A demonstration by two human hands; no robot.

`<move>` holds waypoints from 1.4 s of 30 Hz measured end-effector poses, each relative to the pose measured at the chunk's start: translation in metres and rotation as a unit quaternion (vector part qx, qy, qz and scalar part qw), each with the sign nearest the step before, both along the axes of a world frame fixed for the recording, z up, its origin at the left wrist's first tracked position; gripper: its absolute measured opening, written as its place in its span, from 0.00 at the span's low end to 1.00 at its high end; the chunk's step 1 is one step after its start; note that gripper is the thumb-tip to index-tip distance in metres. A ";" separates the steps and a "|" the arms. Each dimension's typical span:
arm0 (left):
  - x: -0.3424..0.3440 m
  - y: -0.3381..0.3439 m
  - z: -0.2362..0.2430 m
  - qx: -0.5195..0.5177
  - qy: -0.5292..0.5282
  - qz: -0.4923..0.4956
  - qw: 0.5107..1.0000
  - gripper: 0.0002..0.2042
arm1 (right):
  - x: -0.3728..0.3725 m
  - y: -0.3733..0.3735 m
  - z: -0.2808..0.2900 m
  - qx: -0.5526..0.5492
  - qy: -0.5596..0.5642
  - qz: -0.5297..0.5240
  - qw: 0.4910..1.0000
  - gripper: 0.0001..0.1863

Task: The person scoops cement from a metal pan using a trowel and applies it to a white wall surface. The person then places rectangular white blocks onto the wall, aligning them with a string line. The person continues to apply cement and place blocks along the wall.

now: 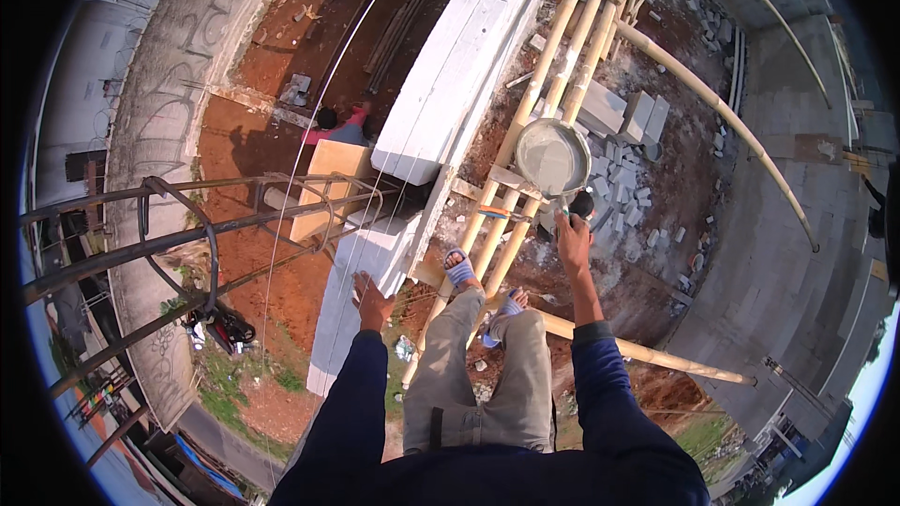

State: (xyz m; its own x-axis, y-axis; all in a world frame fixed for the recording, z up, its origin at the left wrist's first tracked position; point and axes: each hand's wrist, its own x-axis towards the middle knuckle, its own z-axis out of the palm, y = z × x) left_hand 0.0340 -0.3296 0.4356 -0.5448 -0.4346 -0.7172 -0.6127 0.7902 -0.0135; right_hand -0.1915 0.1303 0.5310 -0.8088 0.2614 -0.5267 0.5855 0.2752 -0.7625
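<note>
My left hand (372, 301) lies with fingers spread on a white block (352, 286) of the wall at my left. My right hand (574, 242) is closed around the handle of a tool with a black rounded head (582, 205), which looks like a rubber mallet. Just beyond that hand, a round bucket of grey mortar (551, 161) stands on bamboo poles (579, 28). A narrow orange and blue tool (504, 213) rests across the poles, nearer to me. A gap separates the block under my left hand from the long white block row (469, 56) ahead.
Taut strings run along the wall. Steel rebar (122, 258) with stirrups juts in from the left, beside a wooden board (330, 186). A person in red (352, 122) is below. My sandalled feet (459, 269) stand on the bamboo scaffold, high above broken blocks (619, 183).
</note>
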 end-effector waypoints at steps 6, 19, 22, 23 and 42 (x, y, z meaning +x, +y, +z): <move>-0.010 0.000 0.016 0.035 0.008 -0.010 0.999 0.60 | -0.025 0.019 -0.096 -0.145 0.000 -0.101 0.984 0.21; -0.091 0.229 0.002 0.352 0.251 0.103 0.896 0.26 | -0.030 -0.015 -0.165 -0.337 -0.012 -0.238 0.911 0.26; -0.188 0.275 -0.003 0.457 0.123 0.313 0.823 0.33 | -0.030 -0.032 -0.139 -0.301 -0.068 -0.229 0.923 0.22; -0.229 0.289 0.014 0.465 0.090 0.298 0.829 0.37 | -0.027 -0.031 -0.140 -0.288 -0.066 -0.230 0.927 0.21; -0.318 0.336 -0.035 0.460 -0.015 0.267 0.847 0.27 | -0.068 0.130 -0.344 0.250 -0.057 -0.194 0.947 0.33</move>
State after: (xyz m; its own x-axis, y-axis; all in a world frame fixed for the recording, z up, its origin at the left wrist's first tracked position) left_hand -0.2845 0.0060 0.4003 -0.4214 0.1369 -0.8965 -0.8965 0.0860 0.4346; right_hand -0.2590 0.2604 0.1874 -0.5467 0.7667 -0.3365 0.7871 0.3334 -0.5189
